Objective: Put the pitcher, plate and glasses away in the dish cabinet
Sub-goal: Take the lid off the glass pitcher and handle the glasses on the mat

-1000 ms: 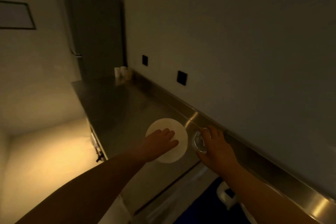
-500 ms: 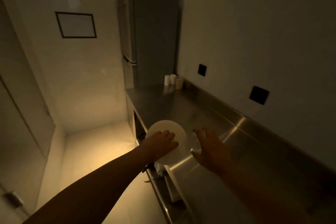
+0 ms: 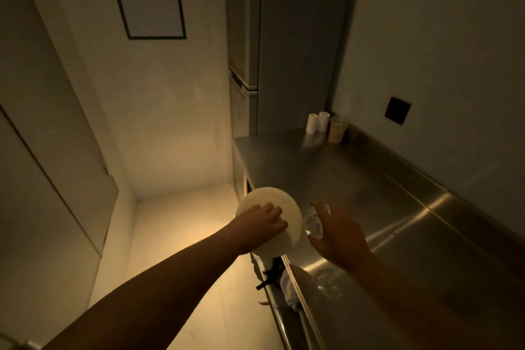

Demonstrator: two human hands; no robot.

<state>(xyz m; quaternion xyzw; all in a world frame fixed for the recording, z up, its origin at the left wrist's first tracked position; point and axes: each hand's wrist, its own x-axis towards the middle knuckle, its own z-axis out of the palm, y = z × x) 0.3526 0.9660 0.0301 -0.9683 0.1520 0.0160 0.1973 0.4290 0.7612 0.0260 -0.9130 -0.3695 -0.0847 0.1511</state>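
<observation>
The left hand (image 3: 260,224) grips a round white plate (image 3: 272,207) held over the front edge of the long stainless-steel table (image 3: 383,207), while the right hand (image 3: 338,233) curls round a clear drinking glass (image 3: 314,223) just beside it. Three pale cups (image 3: 326,125) stand at the table's far end beside a tall grey refrigerator (image 3: 284,51), and open floor (image 3: 184,236) lies left of the edge.

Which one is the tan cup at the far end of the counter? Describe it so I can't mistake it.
Follow the steel counter to its far end, beside the tall fridge. Three small cups stand there against the wall. The tan cup is the rightmost, nearest the back wall; the two cups to its left are white, and it looks wider.
</observation>
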